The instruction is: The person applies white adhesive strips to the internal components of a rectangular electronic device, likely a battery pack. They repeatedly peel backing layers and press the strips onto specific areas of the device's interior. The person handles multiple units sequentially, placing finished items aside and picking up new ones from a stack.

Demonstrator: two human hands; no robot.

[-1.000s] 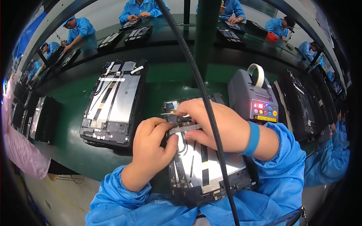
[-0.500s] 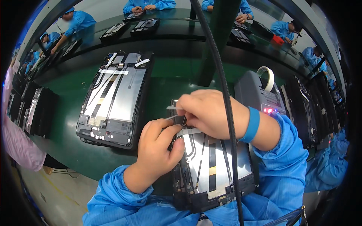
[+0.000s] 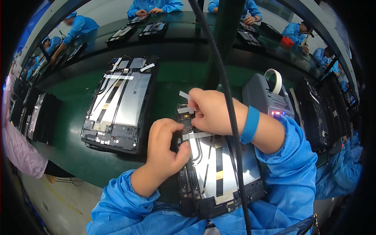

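An opened tablet-like device (image 3: 225,166) lies before me, its silver inner plate, black flat cables and circuit parts exposed. Over its upper left end, my right hand (image 3: 213,109) pinches a short strip of white tape (image 3: 184,95) between thumb and fingers. A second white strip (image 3: 186,111) sits just below, against the device's corner; whether it is stuck down I cannot tell. At the device's left edge is my left hand (image 3: 164,145), its bent fingers and thumb apart, with nothing seen between them. Another white strip (image 3: 199,135) crosses the plate's top beneath my right hand.
Left of me, a similar opened device (image 3: 125,102) rests on the green table (image 3: 70,156). A grey tape dispenser (image 3: 260,94) with a tape roll (image 3: 275,80) stands at right, beside upright devices (image 3: 313,113). A black braided cable (image 3: 221,66) hangs across the view. Co-workers sit beyond.
My right hand has lifted the tape strip up and turned it at a slant. My left hand's fingers have come away from a strip they were touching, and its thumb has spread.
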